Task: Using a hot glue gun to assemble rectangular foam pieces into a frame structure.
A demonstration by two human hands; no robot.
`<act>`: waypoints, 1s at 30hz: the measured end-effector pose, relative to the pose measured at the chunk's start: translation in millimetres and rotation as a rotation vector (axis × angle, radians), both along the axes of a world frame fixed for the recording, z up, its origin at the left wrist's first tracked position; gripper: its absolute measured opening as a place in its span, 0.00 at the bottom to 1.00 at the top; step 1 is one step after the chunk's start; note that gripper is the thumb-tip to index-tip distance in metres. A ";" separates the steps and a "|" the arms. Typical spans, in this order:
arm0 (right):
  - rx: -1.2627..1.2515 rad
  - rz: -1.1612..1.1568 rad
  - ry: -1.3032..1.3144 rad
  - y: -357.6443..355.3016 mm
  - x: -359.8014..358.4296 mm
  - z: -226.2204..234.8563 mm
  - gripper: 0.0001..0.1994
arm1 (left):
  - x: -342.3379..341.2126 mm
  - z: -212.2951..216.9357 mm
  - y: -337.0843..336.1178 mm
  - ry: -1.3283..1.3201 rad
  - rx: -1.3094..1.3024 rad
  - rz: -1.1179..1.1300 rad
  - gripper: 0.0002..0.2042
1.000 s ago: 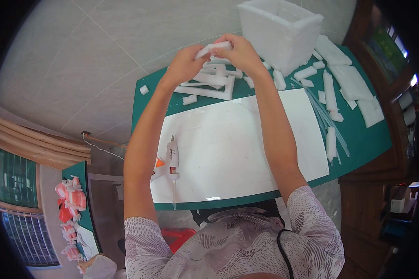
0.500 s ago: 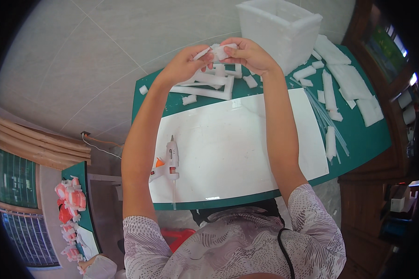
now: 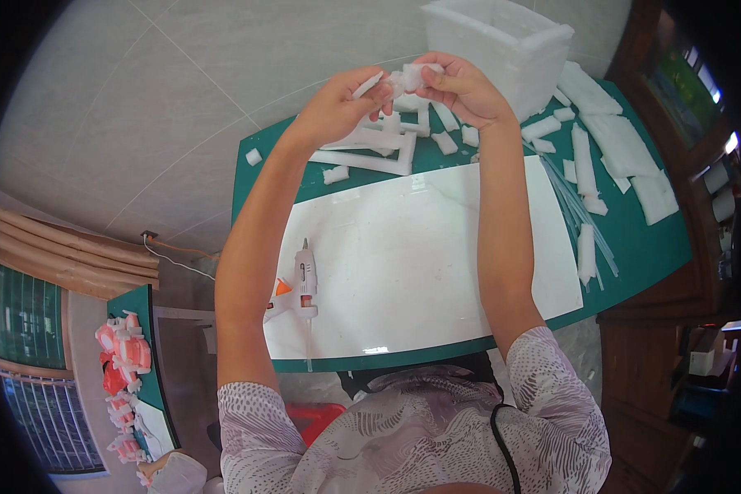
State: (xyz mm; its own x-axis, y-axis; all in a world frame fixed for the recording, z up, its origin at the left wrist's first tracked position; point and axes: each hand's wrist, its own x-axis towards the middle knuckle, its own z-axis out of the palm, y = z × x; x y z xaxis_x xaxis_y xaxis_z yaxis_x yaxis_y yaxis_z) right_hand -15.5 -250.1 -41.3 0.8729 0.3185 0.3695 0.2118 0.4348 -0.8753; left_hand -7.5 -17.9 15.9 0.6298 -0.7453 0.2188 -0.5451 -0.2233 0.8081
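Note:
Above the table's far edge, both my hands are raised and close together. My left hand (image 3: 347,105) pinches a thin white foam strip (image 3: 368,85). In my right hand (image 3: 468,92) a small white foam block (image 3: 418,76) is held between thumb and fingers. A ragged white foam bit (image 3: 397,84) shows between the two hands; I cannot tell which hand holds it. Below them lie white foam frames (image 3: 407,152). A white glue gun (image 3: 305,280) rests on the white board (image 3: 403,272), apart from my hands.
A large white foam box (image 3: 498,62) stands at the far right. Foam slabs (image 3: 613,144), several foam offcuts (image 3: 539,128) and clear glue sticks (image 3: 589,226) lie on the green table (image 3: 650,247). At lower left, another person's arm (image 3: 177,473) is near a table with pink-and-white pieces (image 3: 132,354).
Both hands have shifted right, the right one more, so the gap between them has widened. The foam pieces moved with them. The glue gun stays put.

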 end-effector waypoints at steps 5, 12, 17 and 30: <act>0.028 -0.024 -0.111 1.2 -14.9 17.7 0.15 | -5.3 24.0 3.4 -0.054 0.026 -0.091 0.12; 0.125 0.175 -0.108 -3.9 -19.4 15.0 0.16 | -6.9 43.7 8.1 0.069 0.063 -0.278 0.10; 0.247 -0.088 -0.069 -68.2 -11.9 -0.4 0.17 | -2.3 39.4 59.4 0.157 0.070 -0.251 0.14; -1.031 -0.737 -0.186 25.5 23.4 -33.6 0.29 | 37.4 4.7 36.1 0.395 -0.780 0.433 0.20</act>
